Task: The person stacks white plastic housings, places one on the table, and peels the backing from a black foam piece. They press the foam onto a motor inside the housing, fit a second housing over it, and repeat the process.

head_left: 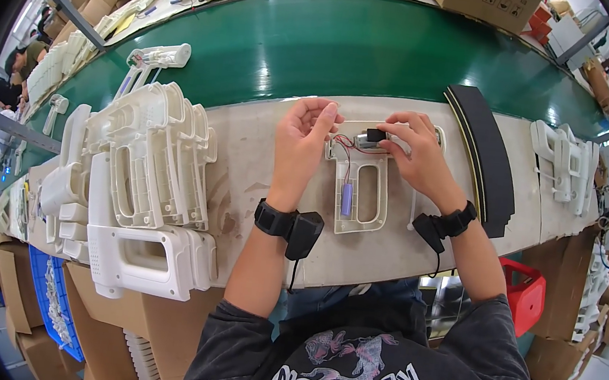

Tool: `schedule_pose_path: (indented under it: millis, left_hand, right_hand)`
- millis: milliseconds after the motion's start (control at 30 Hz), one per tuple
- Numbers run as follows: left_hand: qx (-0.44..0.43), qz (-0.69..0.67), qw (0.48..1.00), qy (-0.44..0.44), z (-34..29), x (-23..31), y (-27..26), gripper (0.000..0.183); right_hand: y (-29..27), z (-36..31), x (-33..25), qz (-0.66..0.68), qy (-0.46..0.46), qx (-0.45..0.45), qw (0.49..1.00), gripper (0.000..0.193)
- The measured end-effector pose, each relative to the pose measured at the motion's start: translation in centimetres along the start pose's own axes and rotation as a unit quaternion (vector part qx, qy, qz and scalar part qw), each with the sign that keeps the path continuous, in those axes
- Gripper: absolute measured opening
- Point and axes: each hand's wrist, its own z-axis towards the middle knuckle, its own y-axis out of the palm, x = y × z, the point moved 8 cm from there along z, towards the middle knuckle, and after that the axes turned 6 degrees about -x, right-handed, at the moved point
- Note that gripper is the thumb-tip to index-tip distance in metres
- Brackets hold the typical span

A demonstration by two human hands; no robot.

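A white plastic housing half with a looped handle (374, 226) lies in front of me. Inside its handle rests a purple cylindrical battery cell (347, 199), and thin red and dark wires (344, 148) run up from it. A small silver motor (362, 141) sits near the housing's upper part. At the motor's right end, my right hand (418, 147) pinches a small black block (376, 135) between thumb and fingers. My left hand (308, 127) is at the housing's upper left end, beside the wires, fingers curled and thumb against them; whatever they may hold is hidden.
Stacked white housing shells (150, 157) stand on the left of the table. Curved black foam strips (482, 161) lie to the right, with more white shells (566, 163) beyond. A green conveyor belt (336, 47) crosses behind. A red plastic container (522, 293) is below the right edge.
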Motion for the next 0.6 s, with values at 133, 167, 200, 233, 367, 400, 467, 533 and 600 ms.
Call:
schedule_pose_path:
  millis: [133,167,200,233,367,400,467,533,600]
  left_hand:
    - [0.003,0.001,1.0,0.0,0.0,0.0,-0.2,0.02]
    - [0.004,0.002,1.0,0.0,0.0,0.1,-0.2,0.02]
    - [0.005,0.003,1.0,0.002,-0.1,0.1,-0.1,0.02]
    - [0.007,0.004,1.0,0.003,-0.1,0.2,-0.1,0.02]
    - [0.018,0.005,1.0,-0.001,0.0,-0.3,-0.4,0.021]
    - [0.03,0.02,0.999,0.004,0.0,-0.3,-0.6,0.021]
    - [0.042,0.038,0.998,0.008,0.1,-0.7,-0.9,0.021]
    - [0.053,0.081,0.995,0.034,0.3,-0.9,-1.0,0.023]
    - [0.054,0.115,0.992,0.028,0.2,-1.2,-0.8,0.024]
  right_hand:
    - [-0.3,0.0,-0.1,0.03,0.01,0.007,0.999,0.032]
    - [-0.7,0.0,-0.2,0.051,0.011,0.024,0.998,0.033]
    - [-0.9,0.1,-0.2,0.053,0.01,0.024,0.998,0.033]
    - [-1.5,0.2,0.0,0.051,0.014,0.044,0.998,0.032]
    - [-2.7,1.2,0.4,0.084,0.032,0.059,0.994,0.028]
    - [-2.8,1.5,0.6,0.086,0.032,0.059,0.994,0.028]
    - [-3.1,1.8,1.3,0.152,0.031,0.079,0.985,0.022]
    - [-2.4,1.3,3.3,0.202,0.042,0.117,0.971,0.02]
    - [-2.0,0.5,4.4,0.255,0.055,0.154,0.953,0.018]
